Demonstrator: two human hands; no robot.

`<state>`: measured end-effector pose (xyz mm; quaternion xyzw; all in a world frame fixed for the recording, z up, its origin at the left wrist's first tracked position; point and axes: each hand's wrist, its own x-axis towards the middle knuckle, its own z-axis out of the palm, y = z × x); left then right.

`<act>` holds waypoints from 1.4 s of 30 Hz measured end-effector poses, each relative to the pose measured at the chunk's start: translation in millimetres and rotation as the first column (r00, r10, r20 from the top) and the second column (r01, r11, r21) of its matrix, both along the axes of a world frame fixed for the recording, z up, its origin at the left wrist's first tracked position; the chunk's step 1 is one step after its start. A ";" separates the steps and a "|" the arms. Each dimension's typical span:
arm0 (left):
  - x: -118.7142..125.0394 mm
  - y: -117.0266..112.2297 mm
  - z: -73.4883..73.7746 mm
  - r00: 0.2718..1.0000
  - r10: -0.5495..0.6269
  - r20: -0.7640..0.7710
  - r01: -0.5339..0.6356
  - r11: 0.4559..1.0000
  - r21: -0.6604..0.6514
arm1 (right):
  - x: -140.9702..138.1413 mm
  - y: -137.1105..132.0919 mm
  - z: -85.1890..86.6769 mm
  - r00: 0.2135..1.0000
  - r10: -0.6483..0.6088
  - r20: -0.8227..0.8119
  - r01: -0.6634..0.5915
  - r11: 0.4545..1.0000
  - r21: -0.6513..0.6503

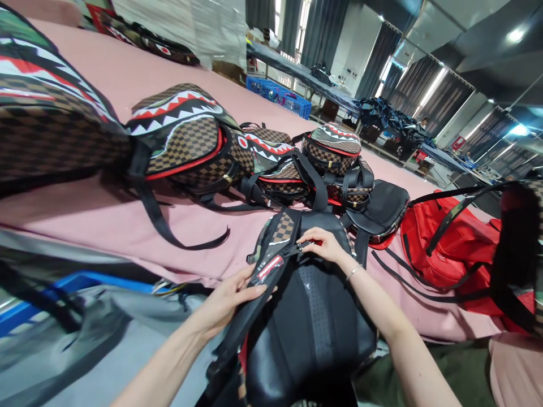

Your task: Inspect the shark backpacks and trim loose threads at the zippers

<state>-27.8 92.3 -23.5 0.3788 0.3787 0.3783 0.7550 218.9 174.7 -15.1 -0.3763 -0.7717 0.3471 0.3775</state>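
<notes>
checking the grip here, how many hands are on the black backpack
2: the left hand grips a shoulder strap, and the right hand pinches near the top of the black backpack. Both are in view.

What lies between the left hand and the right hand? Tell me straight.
A stretch of black shoulder strap with a red-and-white patch on it lies between the left hand and the right hand; the head view shows this.
</notes>
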 end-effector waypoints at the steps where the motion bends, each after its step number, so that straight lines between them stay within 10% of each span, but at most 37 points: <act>1: 0.1 0.5 -0.9 1.000 -0.002 0.008 0.002 1.000 -0.001 | 1.0 0.3 -0.2 1.000 0.006 0.008 -0.006 1.000 -0.010; 42: 2.7 4.5 1.2 0.998 -0.070 0.006 0.070 0.997 0.021 | -19.8 7.9 22.7 0.952 0.273 0.137 -0.278 0.961 0.015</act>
